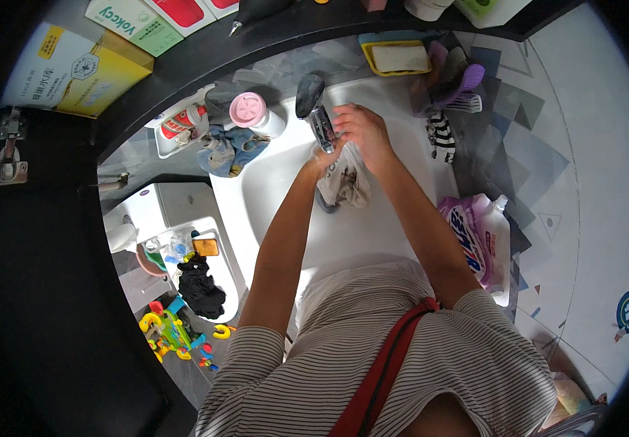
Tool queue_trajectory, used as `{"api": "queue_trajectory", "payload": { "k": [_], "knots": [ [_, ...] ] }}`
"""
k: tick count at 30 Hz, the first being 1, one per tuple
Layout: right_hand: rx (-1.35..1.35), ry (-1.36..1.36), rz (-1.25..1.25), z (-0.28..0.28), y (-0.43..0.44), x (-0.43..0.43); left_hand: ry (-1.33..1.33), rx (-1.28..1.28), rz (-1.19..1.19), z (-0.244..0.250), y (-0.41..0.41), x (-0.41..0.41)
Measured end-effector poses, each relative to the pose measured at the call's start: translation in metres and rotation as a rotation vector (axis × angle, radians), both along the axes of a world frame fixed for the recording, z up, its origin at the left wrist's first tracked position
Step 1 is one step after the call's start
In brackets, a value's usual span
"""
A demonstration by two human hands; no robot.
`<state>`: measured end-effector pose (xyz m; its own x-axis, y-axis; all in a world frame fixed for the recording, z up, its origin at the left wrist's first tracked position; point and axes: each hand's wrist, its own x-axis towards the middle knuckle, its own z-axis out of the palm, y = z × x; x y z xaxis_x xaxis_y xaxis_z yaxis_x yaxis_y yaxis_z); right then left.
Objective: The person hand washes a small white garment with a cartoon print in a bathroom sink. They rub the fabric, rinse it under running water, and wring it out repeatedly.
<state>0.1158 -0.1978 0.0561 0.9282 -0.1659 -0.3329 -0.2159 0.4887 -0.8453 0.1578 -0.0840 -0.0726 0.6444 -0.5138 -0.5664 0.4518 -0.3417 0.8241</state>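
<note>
A pale wet cloth (pixel 350 183) with dark lettering hangs in the white washbasin (pixel 270 213). My left hand (pixel 327 157) grips its upper part beneath the chrome faucet (pixel 320 117); the faucet hides part of that hand. Just right of the spout is my right hand (pixel 366 131), its fingers loosely apart and pointing toward the faucet. Its wrist is beside the cloth, and I see nothing held in it. A small dark patch, perhaps another cloth, shows below the pale one at the basin's bottom.
On the left rim are a pink-lidded white container (pixel 249 112) and a blue cloth (pixel 229 150). A yellow soap dish (pixel 369 57) and purple brush (pixel 464 87) stand back right. Detergent containers (pixel 481 240) are at right. A black cabinet shelf (pixel 194 65) overhangs the back.
</note>
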Motion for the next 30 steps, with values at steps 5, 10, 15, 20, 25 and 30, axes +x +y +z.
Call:
{"api": "queue_trajectory", "payload": {
  "k": [5,10,15,20,25,30],
  "knots": [
    [-0.680,-0.075,-0.310,-0.092,-0.008,-0.001,-0.004,-0.061,0.064,0.046,-0.010,-0.002],
    [-1.142,-0.037,-0.126,-0.119,0.020,0.019,-0.220,0.032,0.083,-0.011,0.018,0.010],
    [-0.912,-0.165,-0.028,-0.120,0.045,0.021,-0.142,0.111,0.324,0.009,0.042,-0.006],
    [-0.977,0.085,0.042,-0.162,0.052,0.040,-0.256,0.343,0.253,-0.004,0.057,-0.008],
    [-1.037,0.005,0.058,-0.109,0.040,0.018,-0.306,0.209,0.091,0.009,0.049,-0.006],
    [-0.970,0.085,0.102,-0.117,0.010,0.004,-0.613,0.052,0.132,0.007,0.016,0.004]
  ]
}}
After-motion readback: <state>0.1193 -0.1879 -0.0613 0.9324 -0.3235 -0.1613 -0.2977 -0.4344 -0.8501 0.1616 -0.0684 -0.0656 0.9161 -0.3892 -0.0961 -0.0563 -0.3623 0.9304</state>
